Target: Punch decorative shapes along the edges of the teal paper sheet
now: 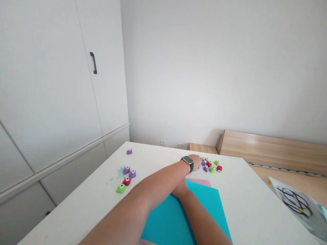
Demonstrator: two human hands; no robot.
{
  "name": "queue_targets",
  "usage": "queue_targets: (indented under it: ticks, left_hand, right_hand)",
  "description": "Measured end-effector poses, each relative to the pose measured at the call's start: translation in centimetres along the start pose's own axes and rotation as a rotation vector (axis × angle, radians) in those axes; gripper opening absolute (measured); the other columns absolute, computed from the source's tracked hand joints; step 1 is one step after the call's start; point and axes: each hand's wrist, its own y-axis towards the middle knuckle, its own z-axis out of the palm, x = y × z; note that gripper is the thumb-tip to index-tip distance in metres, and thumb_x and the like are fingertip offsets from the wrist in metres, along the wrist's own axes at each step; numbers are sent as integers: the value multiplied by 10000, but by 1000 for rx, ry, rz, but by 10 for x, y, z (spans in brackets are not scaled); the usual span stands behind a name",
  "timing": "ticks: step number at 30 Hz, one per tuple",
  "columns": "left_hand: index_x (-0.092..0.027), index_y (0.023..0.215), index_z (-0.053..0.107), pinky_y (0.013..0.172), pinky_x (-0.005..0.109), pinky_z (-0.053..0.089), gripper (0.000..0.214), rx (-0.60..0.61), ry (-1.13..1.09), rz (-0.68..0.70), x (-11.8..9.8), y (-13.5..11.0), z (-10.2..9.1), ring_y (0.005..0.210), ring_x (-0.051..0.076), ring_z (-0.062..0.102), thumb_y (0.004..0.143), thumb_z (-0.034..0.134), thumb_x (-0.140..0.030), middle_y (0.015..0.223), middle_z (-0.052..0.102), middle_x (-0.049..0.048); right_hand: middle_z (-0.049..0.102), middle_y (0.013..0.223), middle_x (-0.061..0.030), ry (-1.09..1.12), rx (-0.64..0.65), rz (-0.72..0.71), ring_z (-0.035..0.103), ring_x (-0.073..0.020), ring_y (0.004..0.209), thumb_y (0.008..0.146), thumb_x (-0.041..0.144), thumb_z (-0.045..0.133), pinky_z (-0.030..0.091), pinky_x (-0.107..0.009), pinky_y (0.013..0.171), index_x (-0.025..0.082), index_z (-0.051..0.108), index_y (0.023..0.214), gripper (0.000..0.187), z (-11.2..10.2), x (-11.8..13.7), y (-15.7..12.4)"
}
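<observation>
My left hand (196,161), with a watch (188,160) on its wrist, reaches across to the right. It is right beside a cluster of small one-eyed toy figures, among them a purple one (206,168), a red one (219,168) and a green one (212,169). Its fingers point away from me, so I cannot see whether they hold anything. Below that forearm, my right hand (181,188) is over the teal sheet (204,197); the left arm hides its fingers. A pink sheet (201,182) shows from under the teal one.
On the table's left are a green figure (121,188), a red figure (126,181) and several purple ones, near pale blue marks (121,173). The white table (255,204) stands near a cabinet (63,85). A wooden headboard (270,146) and a bag with a black cable (293,200) are at right.
</observation>
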Motion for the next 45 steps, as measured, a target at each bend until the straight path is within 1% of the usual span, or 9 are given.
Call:
queue_targets:
  ticks: [5, 8, 10, 12, 14, 18, 22, 31, 45]
  left_hand:
    - [-187, 1105, 629, 877, 364, 506, 263, -213, -141, -40, 25, -35, -52, 1032, 266, 658, 847, 640, -235, 1131, 676, 131]
    - [-210, 1245, 523, 909, 315, 495, 318, -340, -239, -79, 46, -89, -80, 1062, 200, 640, 931, 527, -259, 1180, 664, 88]
    - [-219, 1247, 516, 805, 277, 529, 321, -374, -304, -121, 59, -137, -87, 978, 178, 663, 930, 520, -275, 1179, 664, 78]
    - [-232, 1172, 586, 727, 265, 535, 300, -397, -472, -206, 67, -188, -82, 920, 188, 670, 878, 593, -291, 1133, 681, 66]
    - [-238, 1117, 641, 730, 265, 531, 274, -327, -546, -231, 70, -233, -67, 896, 190, 670, 850, 631, -298, 1103, 693, 56]
    - [-265, 1096, 677, 790, 283, 511, 266, -257, -597, -288, 64, -285, -29, 870, 185, 668, 832, 664, -298, 1062, 707, 28]
    - [-247, 1054, 686, 762, 278, 499, 269, -224, -620, -314, 54, -298, -12, 846, 190, 667, 797, 717, -319, 986, 712, 25]
    - [-214, 1060, 681, 721, 258, 493, 339, -158, -719, -305, 54, -302, -9, 798, 174, 663, 781, 753, -392, 943, 717, 27]
    - [-183, 1058, 653, 689, 256, 512, 354, -117, -869, -333, 57, -305, -6, 797, 182, 687, 773, 758, -364, 914, 723, 45]
  right_hand:
    - [712, 995, -80, 30, -32, -41, 636, -241, 944, 915, 237, 490, 419, -299, 783, 207, 630, 982, 157, 2, 4, -2]
    - [698, 900, -63, 39, -28, -43, 626, -205, 879, 921, 229, 458, 371, -262, 747, 207, 600, 930, 144, -1, 6, -2]
    - [691, 888, -56, 43, -22, -40, 622, -193, 874, 928, 230, 451, 357, -251, 741, 208, 591, 924, 142, -2, 6, -3]
    - [691, 891, -53, 50, -22, -38, 621, -187, 873, 934, 230, 444, 352, -246, 741, 208, 589, 928, 148, -2, 6, -3]
    - [694, 894, -52, 57, -22, -36, 624, -184, 866, 938, 233, 440, 354, -245, 741, 206, 591, 933, 154, 0, 6, -3]
    - [701, 905, -50, 78, -23, -31, 634, -184, 880, 947, 247, 430, 366, -246, 757, 207, 595, 948, 170, 1, 5, -4]
    - [705, 915, -48, 78, -22, -24, 641, -185, 890, 951, 266, 427, 375, -248, 766, 209, 595, 965, 178, 0, 5, -5]
    - [716, 906, -48, 76, 3, 3, 647, -188, 868, 949, 284, 435, 369, -249, 742, 214, 604, 986, 187, -3, 7, -4]
    - [716, 871, -42, 125, -14, 6, 652, -190, 827, 932, 281, 453, 374, -247, 715, 223, 610, 934, 167, -3, 7, -2]
